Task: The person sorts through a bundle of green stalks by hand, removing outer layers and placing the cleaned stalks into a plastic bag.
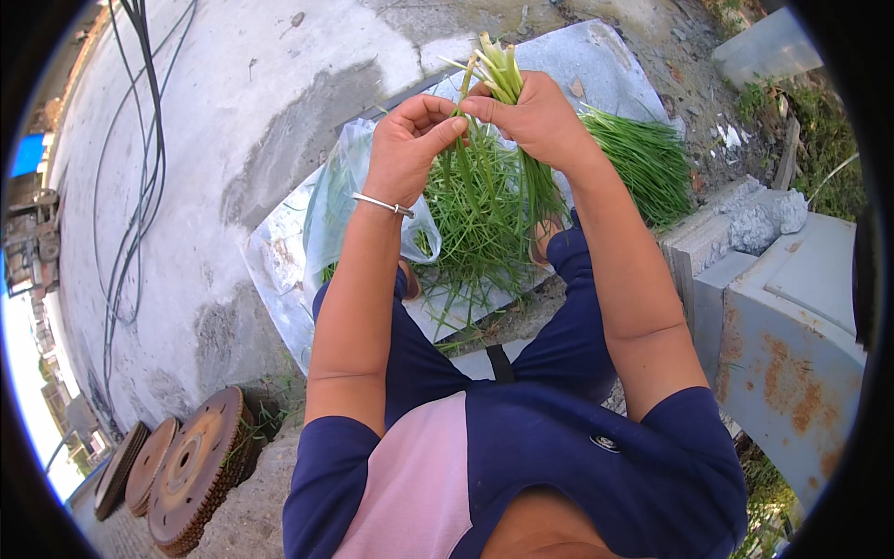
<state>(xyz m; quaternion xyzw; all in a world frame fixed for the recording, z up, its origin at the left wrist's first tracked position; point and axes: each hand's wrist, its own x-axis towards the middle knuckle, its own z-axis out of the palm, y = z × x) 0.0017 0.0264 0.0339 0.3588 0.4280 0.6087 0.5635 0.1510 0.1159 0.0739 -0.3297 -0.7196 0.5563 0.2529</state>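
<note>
A bunch of thin green stalks (499, 73), chives or slender spring onions, is gripped in my right hand (541, 119). Its pale root ends point up and away from me, and the long leaves droop below. Thumb and fingers of my left hand (415, 143), with a silver bangle on the wrist, pinch a few strands at the near side of the bunch. Beneath both hands lies a loose heap of green leaves and trimmings (464, 223). To the right rests a neater pile of the same greens (639, 164). A translucent plastic bag (328, 202) with greens inside sits left of the heap.
The greens lie on a pale sheet (279, 258) between my feet. Rusty toothed discs (195, 468) lean at lower left. Dark cables (150, 140) run over the concrete. At right stand concrete blocks (698, 230) and a rusted metal cabinet (789, 370).
</note>
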